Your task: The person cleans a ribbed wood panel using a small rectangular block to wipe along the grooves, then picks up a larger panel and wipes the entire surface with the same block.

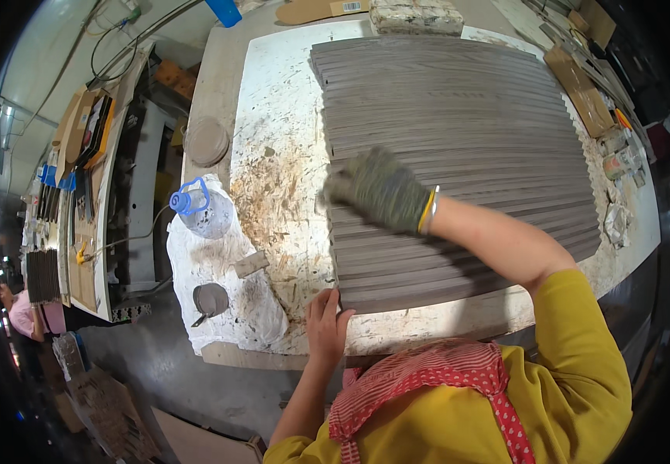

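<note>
Grey wood-grain strips (pixel 458 139) lie side by side across the table, their left ends forming an uneven edge. Over that edge, about halfway along, is my right hand (pixel 385 189) in a dark green knitted glove with a yellow cuff. Its fingers are curled and blurred; whatever they hold, if anything, is hidden. My left hand (pixel 325 325) is bare and rests against the near left corner of the strips, fingers stretched out and thumb apart.
A worn white board (pixel 273 170) lies under the strips. To the left are a blue-handled plastic bottle (pixel 207 213), a white cloth (pixel 257 317), a small block (pixel 251 264) and a round tin (pixel 210 299). A wrapped block (pixel 416 17) stands behind; jars (pixel 619 161) stand right.
</note>
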Tool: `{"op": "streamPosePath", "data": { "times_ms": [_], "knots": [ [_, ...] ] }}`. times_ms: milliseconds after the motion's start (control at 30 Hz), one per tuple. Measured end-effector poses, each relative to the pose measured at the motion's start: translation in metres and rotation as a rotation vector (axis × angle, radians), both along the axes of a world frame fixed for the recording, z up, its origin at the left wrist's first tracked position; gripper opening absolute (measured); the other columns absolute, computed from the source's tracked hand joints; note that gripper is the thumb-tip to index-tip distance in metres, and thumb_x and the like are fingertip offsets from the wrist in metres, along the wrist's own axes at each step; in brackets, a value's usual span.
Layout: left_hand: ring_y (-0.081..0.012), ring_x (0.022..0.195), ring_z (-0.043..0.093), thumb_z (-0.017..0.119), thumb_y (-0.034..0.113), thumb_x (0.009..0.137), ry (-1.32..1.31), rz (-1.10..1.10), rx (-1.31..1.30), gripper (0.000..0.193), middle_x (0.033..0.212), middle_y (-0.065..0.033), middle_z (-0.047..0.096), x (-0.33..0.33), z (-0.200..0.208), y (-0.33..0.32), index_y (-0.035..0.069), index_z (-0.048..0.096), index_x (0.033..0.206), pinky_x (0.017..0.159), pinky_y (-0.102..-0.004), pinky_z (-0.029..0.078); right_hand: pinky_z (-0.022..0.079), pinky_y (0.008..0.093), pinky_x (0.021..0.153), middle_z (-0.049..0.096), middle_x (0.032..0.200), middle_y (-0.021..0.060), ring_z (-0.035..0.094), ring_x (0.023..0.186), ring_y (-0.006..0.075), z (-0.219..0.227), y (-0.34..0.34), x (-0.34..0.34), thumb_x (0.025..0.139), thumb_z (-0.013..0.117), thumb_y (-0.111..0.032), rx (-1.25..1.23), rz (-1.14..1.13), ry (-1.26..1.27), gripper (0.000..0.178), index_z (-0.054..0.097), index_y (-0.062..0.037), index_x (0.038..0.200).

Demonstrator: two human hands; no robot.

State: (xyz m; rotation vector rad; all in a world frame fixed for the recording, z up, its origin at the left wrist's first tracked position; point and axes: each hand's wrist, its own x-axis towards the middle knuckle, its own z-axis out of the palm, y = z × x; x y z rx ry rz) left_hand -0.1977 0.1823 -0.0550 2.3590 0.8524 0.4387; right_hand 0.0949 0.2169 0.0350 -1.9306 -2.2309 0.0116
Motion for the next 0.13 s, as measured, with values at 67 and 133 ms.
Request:
{"op": "streamPosePath", "data": {
  "times_ms": [67, 133],
  "knots": [
    [-0.0384, 0.109, 0.051, 0.069, 0.017, 0.084, -0.015, 0.001, -0.026, 0.045, 0.119, -0.0187, 0.056, 0.0, 0.0, 0.0, -0.004, 0.056, 0.122, 0.093, -0.0473, 0.042, 0.048, 0.0454, 0.074, 0.064, 0.088, 0.0091, 0.064, 0.088, 0.0292, -0.01, 0.012, 0.037, 0.08, 0.067, -0.018, -0.012, -0.151, -0.029, 0.027, 0.062, -0.0177, 0.107],
    [-0.0383, 0.111, 0.05, 0.071, 0.02, 0.082, -0.026, 0.0, -0.038, 0.049, 0.121, -0.018, 0.056, 0.0, -0.004, 0.0, -0.002, 0.057, 0.123, 0.096, -0.0487, 0.04, 0.046, 0.0458, 0.091, 0.065, 0.103, 0.0121, 0.065, 0.097, 0.0289, -0.025, 0.036, 0.073, 0.081, 0.069, -0.017, -0.121, -0.439, 0.14, 0.038, 0.062, -0.0199, 0.119]
  ]
}}
